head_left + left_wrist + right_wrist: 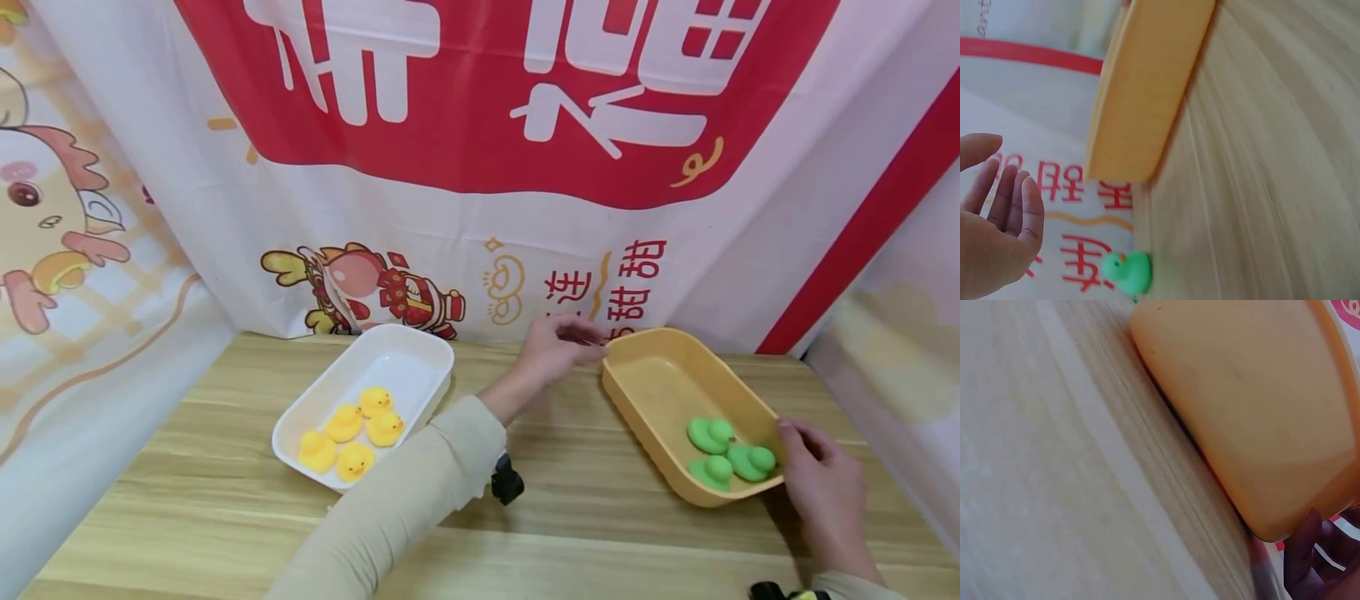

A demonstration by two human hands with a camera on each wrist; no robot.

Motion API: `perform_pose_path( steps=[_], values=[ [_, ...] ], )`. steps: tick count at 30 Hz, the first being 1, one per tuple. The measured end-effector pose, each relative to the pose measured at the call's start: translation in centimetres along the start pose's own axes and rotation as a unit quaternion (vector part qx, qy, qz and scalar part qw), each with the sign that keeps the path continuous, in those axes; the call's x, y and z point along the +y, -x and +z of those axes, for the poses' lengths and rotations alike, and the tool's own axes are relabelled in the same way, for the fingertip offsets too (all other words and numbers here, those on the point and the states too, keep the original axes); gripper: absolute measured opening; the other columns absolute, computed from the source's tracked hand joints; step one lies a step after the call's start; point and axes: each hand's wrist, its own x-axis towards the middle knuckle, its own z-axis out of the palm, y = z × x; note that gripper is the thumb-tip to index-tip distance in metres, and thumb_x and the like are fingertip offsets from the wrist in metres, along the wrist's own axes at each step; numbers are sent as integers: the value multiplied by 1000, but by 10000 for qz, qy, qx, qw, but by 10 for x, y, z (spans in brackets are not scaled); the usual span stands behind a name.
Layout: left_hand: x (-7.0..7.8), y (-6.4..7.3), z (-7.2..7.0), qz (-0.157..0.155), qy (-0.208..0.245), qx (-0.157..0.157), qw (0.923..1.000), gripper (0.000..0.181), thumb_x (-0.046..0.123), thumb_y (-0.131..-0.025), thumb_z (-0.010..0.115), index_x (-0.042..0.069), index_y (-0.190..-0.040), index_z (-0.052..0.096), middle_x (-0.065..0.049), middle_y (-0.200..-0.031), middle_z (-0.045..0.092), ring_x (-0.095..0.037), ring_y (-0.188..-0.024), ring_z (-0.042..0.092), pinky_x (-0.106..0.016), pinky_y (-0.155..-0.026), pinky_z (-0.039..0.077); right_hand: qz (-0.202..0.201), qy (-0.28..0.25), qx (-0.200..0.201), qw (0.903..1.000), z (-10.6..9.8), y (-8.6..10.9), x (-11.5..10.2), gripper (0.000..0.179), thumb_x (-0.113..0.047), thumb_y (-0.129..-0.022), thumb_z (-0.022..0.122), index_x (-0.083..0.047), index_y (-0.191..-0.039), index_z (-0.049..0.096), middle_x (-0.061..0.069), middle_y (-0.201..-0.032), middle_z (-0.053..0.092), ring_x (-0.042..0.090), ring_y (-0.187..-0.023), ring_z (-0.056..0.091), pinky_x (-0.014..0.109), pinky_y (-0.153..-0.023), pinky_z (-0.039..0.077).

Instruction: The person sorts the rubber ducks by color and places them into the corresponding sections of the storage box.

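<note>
An orange plastic tub [648,379] stands on the right half of the table, with 3 green toy ducks [708,435] inside at its near end. My right hand [825,479] grips the tub's near right corner, thumb on the wall. By the far left corner is my left hand [553,352], its fingers loosely bent and holding nothing; the left wrist view shows a gap between it and the tub. Another green duck [1129,273] sits on the table by the backdrop in that view; my left hand and arm hide it in the head view.
To the left, a white tub [401,354] holds several yellow toy ducks [345,423]. My left forearm crosses over the table beside it. Printed cloth [480,275] hangs along the table's back edge and at both sides. The wooden tabletop [570,508] runs between the tubs.
</note>
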Motion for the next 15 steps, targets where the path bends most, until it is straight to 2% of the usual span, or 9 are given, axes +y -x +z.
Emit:
perform_pose_path(
  steps=[3,5,7,11,15],
  values=[
    [-7,-5,-7,-121,143,157,9997,28,5,-88,87,6,-115,80,-7,-110,80,-10,-90,70,-28,-82,63,55,89,-28,9999,0,0,-1,62,-62,-105,53,-20,-149,65,-16,-130,67,16,-128,52,20,-102,41],
    [-13,-8,-12,-189,112,320,9992,26,6,-88,87,8,-112,80,-6,-111,79,-11,-92,70,-29,-83,63,50,142,-38,9999,0,-1,-2,63,-63,-105,52,-20,-150,64,-11,-136,66,19,-131,51,21,-103,40],
    [-18,-11,-15,-272,14,499,9984,26,7,-87,88,11,-111,80,-4,-111,79,-12,-94,70,-30,-84,62,17,160,-12,9999,-1,-1,-1,62,-62,-105,53,-20,-149,65,-15,-131,67,18,-128,52,20,-100,39],
    [-29,-18,-21,-437,-163,866,9952,27,8,-85,89,12,-110,79,-2,-112,78,-15,-99,70,-29,-86,61,-78,121,-2,9999,-2,0,1,60,-61,-105,54,-19,-147,67,-31,-112,64,7,-117,53,17,-95,38],
    [-39,-23,-24,-508,-299,1159,9915,30,4,-83,89,9,-111,78,-7,-115,79,-20,-108,70,-33,-96,60,-180,76,32,9998,-1,1,1,59,-59,-106,56,-16,-145,68,-42,-96,54,-4,-107,50,14,-90,37]
  ],
)
